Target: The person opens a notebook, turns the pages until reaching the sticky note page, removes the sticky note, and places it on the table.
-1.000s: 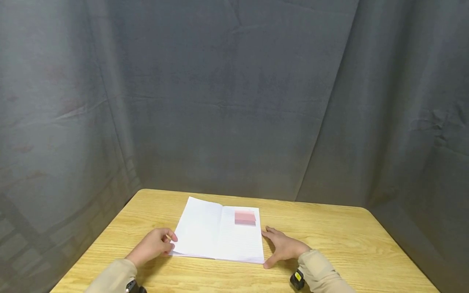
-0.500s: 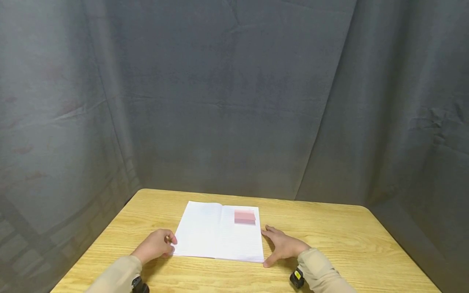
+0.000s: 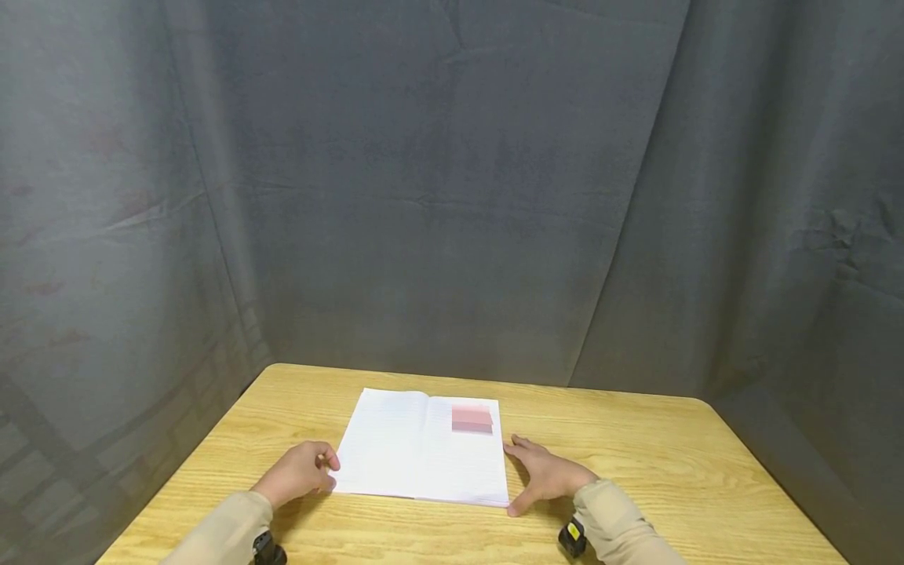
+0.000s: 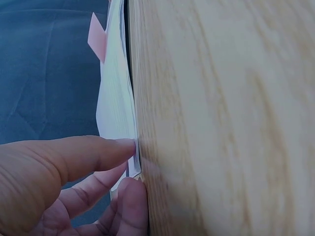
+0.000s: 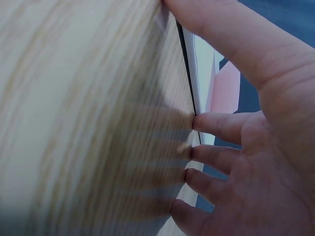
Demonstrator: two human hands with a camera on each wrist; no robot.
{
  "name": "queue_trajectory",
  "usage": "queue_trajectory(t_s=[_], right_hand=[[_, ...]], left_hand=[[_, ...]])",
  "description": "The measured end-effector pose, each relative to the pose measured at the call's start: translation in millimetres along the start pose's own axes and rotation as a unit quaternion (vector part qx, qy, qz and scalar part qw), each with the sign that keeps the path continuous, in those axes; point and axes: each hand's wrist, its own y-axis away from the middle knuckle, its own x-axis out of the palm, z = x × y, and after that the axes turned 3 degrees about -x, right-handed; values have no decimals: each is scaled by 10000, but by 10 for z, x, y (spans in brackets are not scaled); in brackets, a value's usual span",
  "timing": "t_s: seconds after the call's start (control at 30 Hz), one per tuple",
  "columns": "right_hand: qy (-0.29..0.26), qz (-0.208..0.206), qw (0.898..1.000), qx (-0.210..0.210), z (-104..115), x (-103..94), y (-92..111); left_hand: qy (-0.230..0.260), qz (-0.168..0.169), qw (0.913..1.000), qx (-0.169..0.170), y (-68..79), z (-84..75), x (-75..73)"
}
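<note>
An open notebook (image 3: 381, 447) with white ruled pages lies flat on the wooden table. A pink sticky-note pad (image 3: 472, 417) is on the upper part of its right page. My left hand (image 3: 300, 473) is at the notebook's lower left edge, thumb and fingers loosely bent and a gap between them. In the left wrist view the thumb (image 4: 106, 155) touches the page edges near a corner. Beside the right edge rests my right hand (image 3: 551, 475), fingers spread and thumb apart. Its fingertips (image 5: 204, 123) touch the table close to the notebook's side in the right wrist view.
The table (image 3: 636, 447) has rounded far corners and extends on both sides of the notebook. Grey cloth (image 3: 438, 196) hangs behind the table and along both sides. A dark wrist device (image 3: 573, 538) sits at the right sleeve.
The left page, raised a little at its far edge a second ago, now lies flatter. My left hand shifts only slightly; the right hand stays beside the notebook.
</note>
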Motion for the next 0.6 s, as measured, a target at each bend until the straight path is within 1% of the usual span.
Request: queue_trajectory(t_s=[0.17,0.27,0.5,0.6], right_hand=[[-13,4,10000,12,6,2,8],[-13,-28,10000,8,12,5,10],[3,-36,10000,-2,21,9,7],[-5,13,10000,-16,39,-24,4]], left_hand=[[66,116,9999,87,4,-6,-10],[101,99,9998,101,0,-5,-10],[54,-30,9999,-122,-9,0,2],[61,-70,9999,-140,-9,6,3]])
